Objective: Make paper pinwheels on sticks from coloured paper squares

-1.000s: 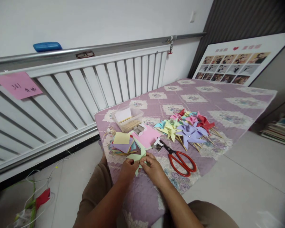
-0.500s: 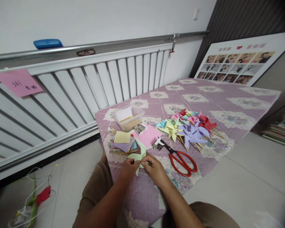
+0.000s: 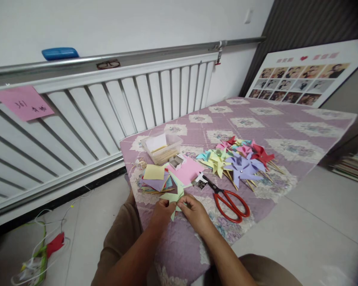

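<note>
Well, both hands are busy with one thing: a light green pinwheel shape of folded paper point(image 3: 176, 195), to the left of the big metal scissors with red loop handles point(image 3: 217, 190). The left hand point(image 3: 163, 210) has its thumb and finger pinched on the paper near its middle. The right hand point(image 3: 194, 210) has its thumb and finger pinched there too, and the tips almost meet. I can't tell if something tiny is between them. To me it looks like the step of holding the folded points down at the middle. The next move seems to need a firm but gentle pinch, so the points don't pop loose. Near the scissors' tips is a small white packet with tiny dark bits point(image 3: 201, 183). Beyond the scissors lies a heap of bright paper pinwheels on thin sticks point(image 3: 243, 170). Well left of the scissors is a stack of square coloured papers point(image 3: 154, 172).
</note>
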The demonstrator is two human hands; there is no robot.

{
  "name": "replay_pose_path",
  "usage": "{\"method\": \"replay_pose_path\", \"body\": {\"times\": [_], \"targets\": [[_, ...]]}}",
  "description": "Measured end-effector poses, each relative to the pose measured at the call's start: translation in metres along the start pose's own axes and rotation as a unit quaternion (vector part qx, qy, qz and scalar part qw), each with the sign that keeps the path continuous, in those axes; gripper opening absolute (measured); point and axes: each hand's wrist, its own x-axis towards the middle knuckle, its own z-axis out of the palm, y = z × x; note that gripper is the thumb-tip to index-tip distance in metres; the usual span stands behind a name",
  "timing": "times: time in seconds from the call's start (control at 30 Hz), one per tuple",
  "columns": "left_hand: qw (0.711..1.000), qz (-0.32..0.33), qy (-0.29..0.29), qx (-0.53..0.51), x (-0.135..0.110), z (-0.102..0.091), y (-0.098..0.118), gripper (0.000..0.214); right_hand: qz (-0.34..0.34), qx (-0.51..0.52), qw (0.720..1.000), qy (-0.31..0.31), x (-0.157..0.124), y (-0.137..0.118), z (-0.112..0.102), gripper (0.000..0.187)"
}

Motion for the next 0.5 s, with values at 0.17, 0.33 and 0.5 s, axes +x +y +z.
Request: {"method": "replay_pose_path", "body": {"times": [0.17, 0.33, 0.5], "targets": [[1.0, 0.014, -0.01, -0.021, 0.0011, -0.0001, -0.0023, 0.023, 0.012, 0.019, 1.0, -0.004, 0.0005, 0.0011, 0.0001, 0.013], [0.999, 0.018, -0.015, -0.029, 0.0013, -0.0009, -0.0036, 0.022, 0.033, 0.048, 0.998, -0.014, 0.0011, 0.0035, 0.0001, 0.015], [0.999, 0.027, -0.025, -0.032, 0.0013, -0.0009, -0.0047, 0.023, 0.06, 0.084, 0.995, -0.013, 0.003, 0.0076, 0.0013, 0.016]]}}
